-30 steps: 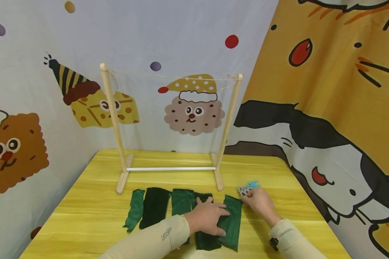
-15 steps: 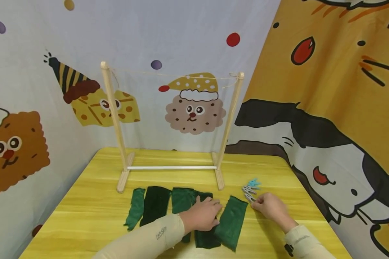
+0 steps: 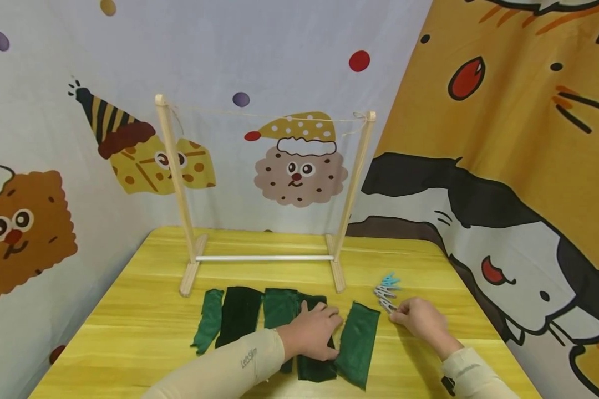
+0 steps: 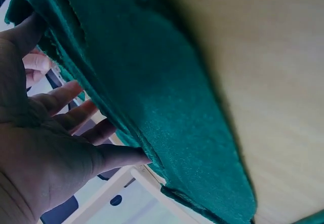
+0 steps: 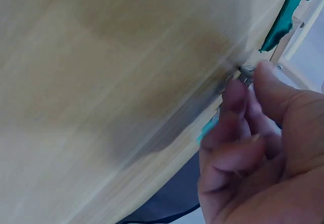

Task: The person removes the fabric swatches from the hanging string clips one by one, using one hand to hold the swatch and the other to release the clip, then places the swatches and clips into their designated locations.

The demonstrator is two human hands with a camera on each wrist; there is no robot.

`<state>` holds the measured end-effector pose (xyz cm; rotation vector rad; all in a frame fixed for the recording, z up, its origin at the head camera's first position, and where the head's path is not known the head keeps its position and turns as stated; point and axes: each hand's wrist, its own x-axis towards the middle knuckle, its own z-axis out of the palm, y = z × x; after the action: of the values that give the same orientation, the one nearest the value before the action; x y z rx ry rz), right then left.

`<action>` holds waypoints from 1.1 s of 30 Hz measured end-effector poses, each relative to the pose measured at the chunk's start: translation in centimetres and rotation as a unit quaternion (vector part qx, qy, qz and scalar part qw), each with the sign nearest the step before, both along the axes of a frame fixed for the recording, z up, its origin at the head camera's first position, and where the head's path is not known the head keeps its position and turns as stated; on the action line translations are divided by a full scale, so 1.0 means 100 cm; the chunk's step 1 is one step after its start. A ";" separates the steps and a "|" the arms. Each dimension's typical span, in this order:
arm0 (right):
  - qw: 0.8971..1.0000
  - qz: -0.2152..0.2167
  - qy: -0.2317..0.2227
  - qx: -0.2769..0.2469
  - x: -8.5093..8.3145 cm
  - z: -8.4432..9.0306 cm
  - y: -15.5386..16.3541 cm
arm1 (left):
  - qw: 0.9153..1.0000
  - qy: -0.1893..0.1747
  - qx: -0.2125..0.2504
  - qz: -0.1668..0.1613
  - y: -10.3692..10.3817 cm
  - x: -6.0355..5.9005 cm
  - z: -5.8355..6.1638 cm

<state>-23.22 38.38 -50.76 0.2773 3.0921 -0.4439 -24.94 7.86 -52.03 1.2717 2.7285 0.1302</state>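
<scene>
Since a second ago the rightmost dark green cloth strip [image 3: 356, 343] has slid a little away from the wooden drying rack [image 3: 264, 194]. The left hand [image 3: 311, 332] lies flat, fingers relaxed, on the neighbouring strip. The right hand [image 3: 419, 318] is nearest the grey and blue clothespins [image 3: 386, 291] just right of the rack's foot, fingertips curled and pinching one. The strip's long axis runs toward the rack.

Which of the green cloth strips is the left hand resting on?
The fourth strip from the left, dark green, beneath the left hand; the rightmost strip lies beside it.
</scene>
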 end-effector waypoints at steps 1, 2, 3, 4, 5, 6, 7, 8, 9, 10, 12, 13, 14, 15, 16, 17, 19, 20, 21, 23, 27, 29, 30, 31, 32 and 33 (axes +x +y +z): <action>1.000 -0.005 0.006 0.003 0.000 0.000 -0.001 | 1.000 -0.005 0.002 -0.003 -0.001 -0.001 0.000; 1.000 -0.009 0.015 0.009 0.000 -0.001 -0.004 | 1.000 -0.011 0.003 -0.007 -0.003 -0.002 0.000; 0.999 -0.007 0.029 0.014 0.001 -0.001 -0.007 | 1.000 -0.016 0.004 -0.010 -0.004 -0.003 -0.001; 0.999 -0.001 0.043 0.021 0.002 -0.002 -0.011 | 1.000 -0.021 0.003 -0.013 -0.006 -0.003 -0.001; 0.998 0.012 0.058 0.028 0.003 -0.003 -0.016 | 1.000 -0.025 0.003 -0.015 -0.007 -0.004 0.000; 0.996 0.028 0.071 0.035 0.004 -0.005 -0.022 | 0.999 -0.029 0.001 -0.017 -0.009 -0.004 0.000; 0.995 0.051 0.081 0.041 0.006 -0.007 -0.027 | 0.999 -0.033 -0.001 -0.019 -0.010 -0.005 0.000; 0.992 0.074 0.087 0.049 0.008 -0.009 -0.033 | 0.999 -0.035 -0.004 -0.021 -0.011 -0.006 0.000; 0.990 0.098 0.090 0.056 0.010 -0.010 -0.039 | 0.999 -0.036 -0.007 -0.022 -0.011 -0.007 0.001; 0.987 0.117 0.090 0.063 0.012 -0.011 -0.043 | 0.999 -0.038 -0.009 -0.023 -0.012 -0.007 0.002; 0.982 0.146 0.091 0.076 0.014 -0.011 -0.050 | 0.999 -0.036 -0.014 -0.026 -0.012 -0.009 0.003; 0.979 0.157 0.093 0.085 0.015 -0.010 -0.051 | 0.999 -0.035 -0.017 -0.027 -0.011 -0.010 0.003; 0.977 0.165 0.095 0.093 0.015 -0.008 -0.052 | 0.999 -0.033 -0.020 -0.029 -0.011 -0.010 0.004; 0.975 0.172 0.098 0.101 0.014 -0.006 -0.052 | 0.999 -0.033 -0.021 -0.031 -0.011 -0.011 0.004; 0.973 0.178 0.100 0.108 0.014 -0.004 -0.052 | 0.999 -0.032 -0.022 -0.034 -0.010 -0.012 0.005; 0.971 0.184 0.103 0.116 0.013 -0.003 -0.052 | 0.998 -0.032 -0.023 -0.039 -0.010 -0.012 0.005; 0.967 0.195 0.101 0.131 0.012 -0.001 -0.051 | 0.998 -0.034 -0.019 -0.048 -0.011 -0.012 0.005; 0.966 0.200 0.098 0.133 0.011 -0.001 -0.050 | 0.998 -0.036 -0.012 -0.053 -0.011 -0.012 0.004; 0.965 0.205 0.095 0.134 0.011 -0.001 -0.049 | 0.998 -0.041 -0.003 -0.056 -0.012 -0.012 0.004; 0.965 0.211 0.092 0.123 0.010 -0.001 -0.047 | 0.997 -0.049 0.019 -0.056 -0.015 -0.012 0.006; 0.970 0.206 0.099 0.085 0.007 0.002 -0.036 | 0.996 -0.041 0.067 -0.037 -0.030 -0.018 0.019; 0.972 0.196 0.106 0.078 0.005 0.005 -0.027 | 0.997 -0.023 0.077 -0.016 -0.045 -0.023 0.027; 0.973 0.188 0.110 0.079 0.004 0.006 -0.022 | 0.997 -0.015 0.079 -0.004 -0.053 -0.026 0.031; 0.973 0.182 0.113 0.082 0.002 0.009 -0.016 | 0.997 -0.011 0.079 0.009 -0.063 -0.029 0.035; 0.974 0.174 0.116 0.085 0.001 0.010 -0.010 | 0.997 -0.007 0.077 0.023 -0.074 -0.033 0.038; 0.975 0.167 0.118 0.086 -0.001 0.012 -0.003 | 0.996 0.001 0.076 0.034 -0.085 -0.038 0.041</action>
<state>-23.28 38.06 -49.59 -0.3178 3.3154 -0.2118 -28.71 -0.66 -47.95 1.2142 2.8125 0.3500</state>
